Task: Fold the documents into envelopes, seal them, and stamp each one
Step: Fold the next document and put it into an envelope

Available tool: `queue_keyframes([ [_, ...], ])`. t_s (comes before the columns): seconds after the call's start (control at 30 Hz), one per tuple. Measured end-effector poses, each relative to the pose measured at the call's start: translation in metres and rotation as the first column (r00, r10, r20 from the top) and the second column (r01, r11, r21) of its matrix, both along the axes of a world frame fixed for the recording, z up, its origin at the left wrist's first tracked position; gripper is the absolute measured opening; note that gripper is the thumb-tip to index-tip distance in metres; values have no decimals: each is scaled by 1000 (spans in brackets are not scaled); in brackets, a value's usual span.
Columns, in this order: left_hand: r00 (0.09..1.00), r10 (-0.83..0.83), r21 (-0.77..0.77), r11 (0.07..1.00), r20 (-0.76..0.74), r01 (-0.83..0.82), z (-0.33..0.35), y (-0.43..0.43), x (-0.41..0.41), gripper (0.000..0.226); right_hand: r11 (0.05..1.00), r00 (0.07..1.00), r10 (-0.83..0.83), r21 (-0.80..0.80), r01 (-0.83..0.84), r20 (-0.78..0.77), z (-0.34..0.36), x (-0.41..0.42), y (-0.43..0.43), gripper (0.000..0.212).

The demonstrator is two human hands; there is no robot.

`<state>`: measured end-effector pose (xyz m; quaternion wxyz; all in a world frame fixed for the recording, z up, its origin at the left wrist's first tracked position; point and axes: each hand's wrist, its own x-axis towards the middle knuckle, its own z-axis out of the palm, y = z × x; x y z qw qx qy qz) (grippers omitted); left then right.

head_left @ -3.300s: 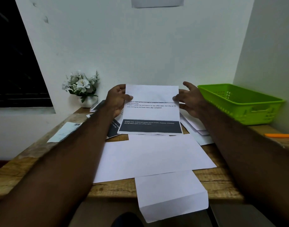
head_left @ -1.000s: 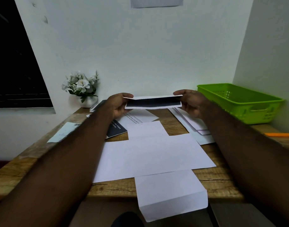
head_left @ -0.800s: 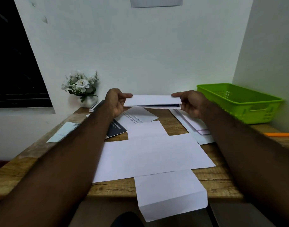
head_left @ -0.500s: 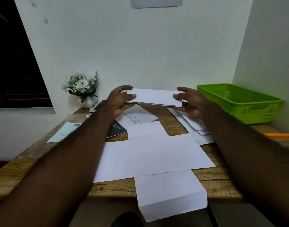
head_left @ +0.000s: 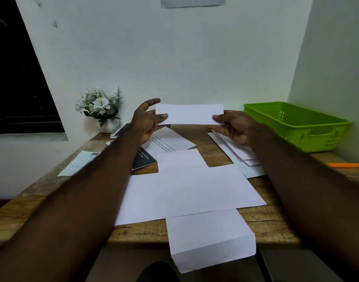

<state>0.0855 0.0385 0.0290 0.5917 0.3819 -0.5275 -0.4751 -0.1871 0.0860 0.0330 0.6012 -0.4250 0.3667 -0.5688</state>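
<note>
White paper, the folded document (head_left: pixel 188 113) was held up in the air above the far part of the wooden table (head_left: pixel 266 226). The left hand (head_left: pixel 146 123) pinched its left end, thumb on the front and forefinger raised free. The right hand (head_left: pixel 233 127) pinched its right end. A large blank sheet (head_left: pixel 186 192) lay below, envelopes (head_left: pixel 233 148) lay beside the right wrist, and a green basket (head_left: pixel 296 123) stood at the far right.

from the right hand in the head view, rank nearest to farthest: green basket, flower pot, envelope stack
1. envelope stack, just below the right hand
2. green basket, to its right
3. flower pot, far left by the wall
</note>
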Motion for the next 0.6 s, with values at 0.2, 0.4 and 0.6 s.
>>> queue_keyframes([
  [0.2, 924, 229, -28, 972, 307, -231, 6, -5, 0, 68, 994, 995, -97, -47, 95, -38, 0, 2, -2, 6],
  [0.4, 632, 470, -323, 883, 616, -341, 51, 10, -19, 50, 981, 982, -188, -44, 187, -22, -5, -3, -9, 15],
  [0.6, 275, 28, -94, 969, 961, 229, 82, 80, -47, 31, 974, 975, -223, -36, 223, -4, -7, -6, -13, 18],
])
